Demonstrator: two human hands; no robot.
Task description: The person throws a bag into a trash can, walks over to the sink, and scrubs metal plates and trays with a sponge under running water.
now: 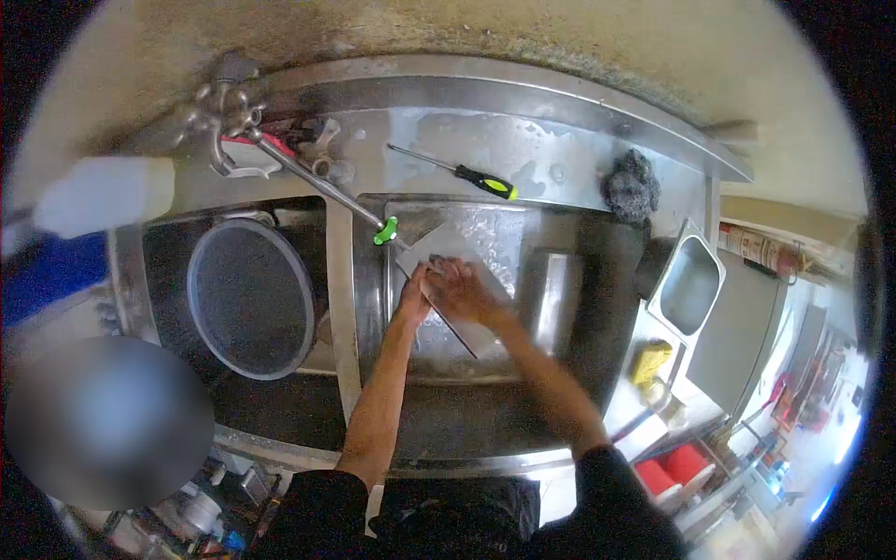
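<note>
In the right sink basin, a thin grey rectangular panel is held at a tilt, its dark lower edge showing. My left hand is closed round the panel's left edge. Flat on its upper face lies my right hand, fingers stretched out and slightly smeared by motion. Anything under that palm is hidden. Water and suds cover the basin floor around the panel. The tap spout with a green tip ends just up and left of my hands.
A round grey-rimmed tray stands in the left basin. On the back ledge lie a screwdriver and a dark scouring pad. A metal container and yellow sponge sit to the right. A blurred round shape is at lower left.
</note>
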